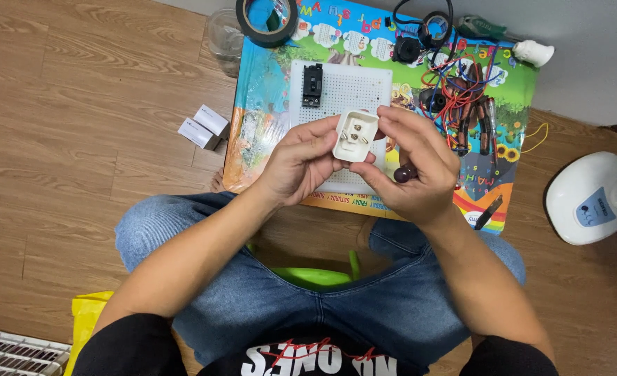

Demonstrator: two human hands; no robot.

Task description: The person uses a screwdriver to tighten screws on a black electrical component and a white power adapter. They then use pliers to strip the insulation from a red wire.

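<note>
**Both hands on white socket housing, above perforated board**

Seated on wood floor (78, 139), knees in blue jeans, low colourful mat (266, 104) in front. Left hand (301, 163) closed in a grip on the left and lower edge of a small white socket housing (355, 136), back side up, brass contacts showing inside. Right hand (413, 167) pinching the housing's right edge with thumb and forefinger; same hand also curled round a dark-handled screwdriver (405, 173), only the rounded handle end visible below the fingers. Housing held in the air just over a white perforated board (353, 87) lying on the mat. Black component (312, 84) sitting on the board's upper left. Roll of black tape (266, 19) at mat's top edge. Tangle of red and blue wires (454, 83) to the right of the board, pliers (477, 125) beside them. Two small white boxes (205, 127) on floor left of mat. White fan base (590, 198) far right.
</note>
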